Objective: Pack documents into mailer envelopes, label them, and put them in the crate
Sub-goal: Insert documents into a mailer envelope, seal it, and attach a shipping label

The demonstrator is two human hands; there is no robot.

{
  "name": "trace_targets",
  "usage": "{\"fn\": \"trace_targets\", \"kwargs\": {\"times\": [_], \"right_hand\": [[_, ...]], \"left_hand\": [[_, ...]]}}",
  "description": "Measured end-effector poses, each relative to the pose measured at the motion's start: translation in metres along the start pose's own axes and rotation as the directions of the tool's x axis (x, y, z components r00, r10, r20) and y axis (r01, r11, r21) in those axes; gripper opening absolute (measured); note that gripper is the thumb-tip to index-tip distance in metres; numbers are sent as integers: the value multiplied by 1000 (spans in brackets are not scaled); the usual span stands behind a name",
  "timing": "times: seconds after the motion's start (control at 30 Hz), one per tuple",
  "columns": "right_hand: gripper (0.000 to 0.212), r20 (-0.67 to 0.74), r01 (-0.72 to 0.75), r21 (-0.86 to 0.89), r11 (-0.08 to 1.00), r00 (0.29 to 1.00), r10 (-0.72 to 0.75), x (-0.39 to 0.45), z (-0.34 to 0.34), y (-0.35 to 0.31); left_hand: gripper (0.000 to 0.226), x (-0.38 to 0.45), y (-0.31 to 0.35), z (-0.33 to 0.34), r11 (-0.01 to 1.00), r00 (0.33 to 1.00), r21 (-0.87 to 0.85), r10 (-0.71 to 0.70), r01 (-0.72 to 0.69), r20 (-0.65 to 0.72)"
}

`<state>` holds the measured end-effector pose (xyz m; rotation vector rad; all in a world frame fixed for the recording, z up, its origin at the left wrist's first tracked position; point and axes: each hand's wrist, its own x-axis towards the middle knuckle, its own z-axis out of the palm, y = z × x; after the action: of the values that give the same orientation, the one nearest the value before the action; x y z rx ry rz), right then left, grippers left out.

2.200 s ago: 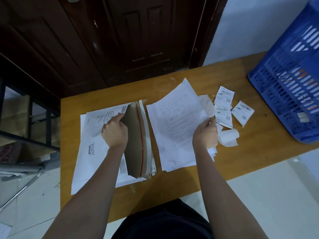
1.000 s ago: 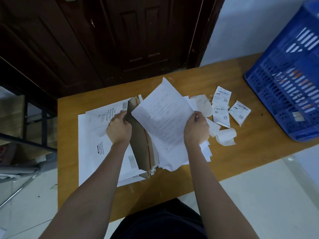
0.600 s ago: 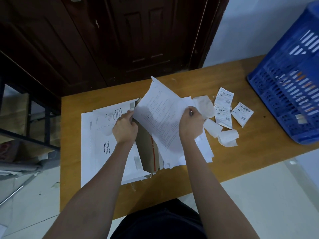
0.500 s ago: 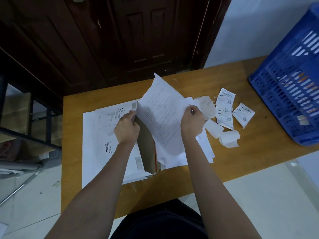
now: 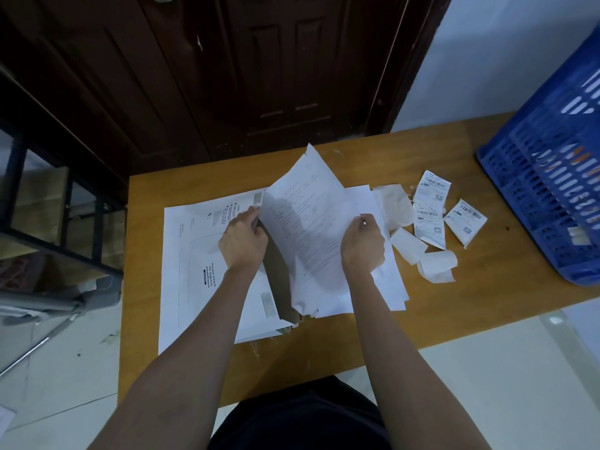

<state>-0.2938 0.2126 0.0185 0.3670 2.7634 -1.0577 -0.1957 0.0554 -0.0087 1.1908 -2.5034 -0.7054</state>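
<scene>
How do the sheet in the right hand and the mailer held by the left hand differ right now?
The sheet is thin, curved and raised off the table; the mailer lies mostly flat, only its flap lifted. The sheet carries fine printed lines; the mailer has bold waybill text and a brown inside. The right hand pinches the sheet's edge; the left hand holds the mailer's mouth open. Both are white outside.

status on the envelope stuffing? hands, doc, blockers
Left hand holds the white cardboard mailer envelope open. Right hand grips the printed white paper document, angled at the mouth, not yet inside. No visible blockers.
</scene>
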Motion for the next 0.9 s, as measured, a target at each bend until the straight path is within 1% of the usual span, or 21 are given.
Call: {"fn": "trace_targets", "kwargs": {"times": [0.13, 0.27, 0.33, 0.4, 0.47, 0.5, 0.6, 0.67, 0.77, 0.9], "right_hand": [[21, 82, 15, -25, 1000, 997, -13, -1, -1, 6], [18, 241, 36, -100, 994, 971, -11, -2, -2, 6], [15, 355, 38, -98, 994, 935, 0, -2, -2, 5], [12, 475, 45, -41, 998, 880, -20, 0, 0, 6], [22, 563, 27, 32, 999, 825, -41, 1, 2, 5], [22, 580, 22, 51, 998, 813, -48, 1, 2, 5], [25, 568, 32, 58, 998, 821, -59, 1, 5, 6], [27, 577, 13, 66, 998, 816, -49, 0, 7, 6], [28, 620, -33, 76, 997, 784, -21, -2, 8, 6], [28, 688, -69, 133, 989, 725, -42, -6, 11, 6]], "left_hand": [[35, -1, -3, -1, 1000, 1000, -14, 13, -13, -16], [38, 0, -3, -2, 1000, 1000, 7, 16, -16, 5], [40, -1, -2, -2, 1000, 1000, 3, 15, -15, 9], [41, -2, -2, -2, 1000, 1000, -4, 17, -17, 16], [41, -3, -1, -3, 1000, 1000, 0, 21, -21, 22], [41, -4, -1, -3, 1000, 999, 9, 27, -27, 25], [42, -4, -1, -4, 999, 999, 28, 35, -36, 33], [42, -3, 0, -4, 999, 999, 23, 31, -32, 36], [43, -4, 1, -3, 999, 998, 16, 47, -47, 34], [44, -6, -1, 0, 995, 995, 7, 101, -101, -3]]}}
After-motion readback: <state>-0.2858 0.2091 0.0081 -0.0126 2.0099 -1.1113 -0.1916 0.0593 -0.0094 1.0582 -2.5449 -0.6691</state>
